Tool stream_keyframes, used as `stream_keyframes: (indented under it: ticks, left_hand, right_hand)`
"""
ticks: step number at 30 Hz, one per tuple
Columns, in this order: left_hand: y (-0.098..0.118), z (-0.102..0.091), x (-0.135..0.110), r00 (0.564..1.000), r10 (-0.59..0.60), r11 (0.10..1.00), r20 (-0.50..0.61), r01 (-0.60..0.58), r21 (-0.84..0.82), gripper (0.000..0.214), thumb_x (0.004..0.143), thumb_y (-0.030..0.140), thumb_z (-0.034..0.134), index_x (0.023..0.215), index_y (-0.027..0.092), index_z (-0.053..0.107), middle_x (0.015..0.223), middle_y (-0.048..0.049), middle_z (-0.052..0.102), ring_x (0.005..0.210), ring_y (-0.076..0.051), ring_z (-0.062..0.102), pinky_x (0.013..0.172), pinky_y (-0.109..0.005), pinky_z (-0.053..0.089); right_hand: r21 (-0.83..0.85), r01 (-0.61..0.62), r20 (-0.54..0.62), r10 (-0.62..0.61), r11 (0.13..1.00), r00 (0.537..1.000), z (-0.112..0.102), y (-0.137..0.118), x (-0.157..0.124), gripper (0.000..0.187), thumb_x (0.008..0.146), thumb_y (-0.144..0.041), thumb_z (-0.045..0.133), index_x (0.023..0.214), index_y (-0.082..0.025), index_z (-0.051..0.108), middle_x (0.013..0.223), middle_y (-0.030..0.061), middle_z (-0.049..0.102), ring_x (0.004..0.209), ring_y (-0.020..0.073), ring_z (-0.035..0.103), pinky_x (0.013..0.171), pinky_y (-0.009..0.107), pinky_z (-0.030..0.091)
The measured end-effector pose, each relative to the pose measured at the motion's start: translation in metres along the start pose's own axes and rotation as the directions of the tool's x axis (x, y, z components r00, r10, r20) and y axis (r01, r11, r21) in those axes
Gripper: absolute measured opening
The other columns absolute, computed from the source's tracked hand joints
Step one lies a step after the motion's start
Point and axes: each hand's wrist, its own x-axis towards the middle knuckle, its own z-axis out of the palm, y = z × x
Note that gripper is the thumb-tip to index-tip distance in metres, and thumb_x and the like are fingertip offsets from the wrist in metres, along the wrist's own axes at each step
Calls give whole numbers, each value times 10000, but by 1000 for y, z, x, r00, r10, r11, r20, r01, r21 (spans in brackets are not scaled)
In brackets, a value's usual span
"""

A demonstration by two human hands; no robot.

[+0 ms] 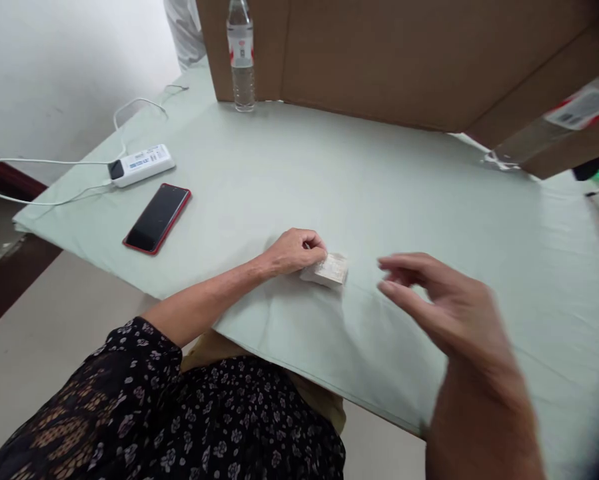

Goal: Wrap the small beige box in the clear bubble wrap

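A small whitish box-shaped block (pixel 330 269), seemingly in a clear wrapper, rests on the pale green tablecloth (pixel 299 173) near the table's front edge. My left hand (pixel 299 252) is closed at the block's left upper edge, thumb and fingers pinched on it. What the block is, I cannot make out. To the right, apart from the block, my right hand (pixel 434 293) hovers above the cloth, slightly blurred. Its thumb and fingers are spread, and nothing shows between them.
On the left lie a phone (pixel 158 219) with a red case and a white power bank (pixel 144 165) with a white cable (pixel 44 161). A water bottle (pixel 242 63) stands by a brown cardboard panel (pixel 369 60). Another bottle (pixel 534 137) shows at the right.
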Motion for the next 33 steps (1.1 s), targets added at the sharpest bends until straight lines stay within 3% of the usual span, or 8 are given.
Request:
stream_keyframes:
  ticks: [3,6,9,12,18,24,30,33]
  left_hand:
    - [-2,1,0,1000,7,1000,9,-7,-18,146,721,263,624,803,156,678,696,15,615,625,-104,533,568,-221,414]
    - [-2,1,0,1000,11,1000,21,-11,-5,172,714,278,629,818,153,684,677,21,602,605,-102,519,564,-225,410]
    - [-2,1,0,1000,18,1000,24,-18,19,204,708,306,651,840,154,687,665,29,581,600,-103,501,564,-231,397]
    - [-2,2,-1,999,24,999,33,-25,38,256,702,342,680,876,154,689,681,34,569,612,-104,489,579,-238,391]
    - [-1,6,-2,999,31,999,32,-32,38,332,707,327,690,986,149,666,763,29,581,653,-104,498,601,-242,396]
    - [0,10,-2,998,17,1000,62,-16,-18,273,743,332,653,943,148,647,675,47,535,618,-100,467,561,-234,361]
    - [-3,8,-2,997,36,998,72,-32,-55,238,703,239,600,909,144,674,693,34,529,635,-101,470,561,-220,372]
    - [-3,4,-2,996,18,997,91,-10,-79,295,688,213,574,943,144,705,735,22,549,633,-100,480,558,-220,383]
  right_hand:
    - [-74,-19,197,33,997,980,13,12,8,390,891,-450,722,1236,-274,675,1193,97,717,984,238,712,795,374,609]
    - [-89,-1,241,22,996,970,31,20,14,389,910,-427,682,1257,-252,660,1297,118,681,1190,293,659,942,468,582]
    - [-76,-17,216,33,997,976,39,23,18,264,924,-356,663,1161,-246,701,1257,104,705,1163,275,676,960,460,570]
    - [-90,-28,112,38,996,993,43,23,20,112,928,-284,647,985,-247,737,1169,80,743,1098,263,704,959,468,552]
    - [-105,-29,-18,28,994,999,53,18,22,96,934,-242,627,889,-249,711,1097,58,760,1034,254,712,924,450,537]
    - [-217,89,18,-87,972,996,56,8,15,115,958,-230,621,878,-245,702,1113,67,747,1026,239,688,893,419,495]
    - [-298,206,113,-180,932,977,49,4,1,130,970,-282,620,1081,-262,686,1141,76,719,1071,252,662,918,436,481]
    - [-320,276,166,-233,906,958,45,4,-2,246,930,-377,684,1133,-240,656,1196,106,699,1106,286,633,933,462,472]
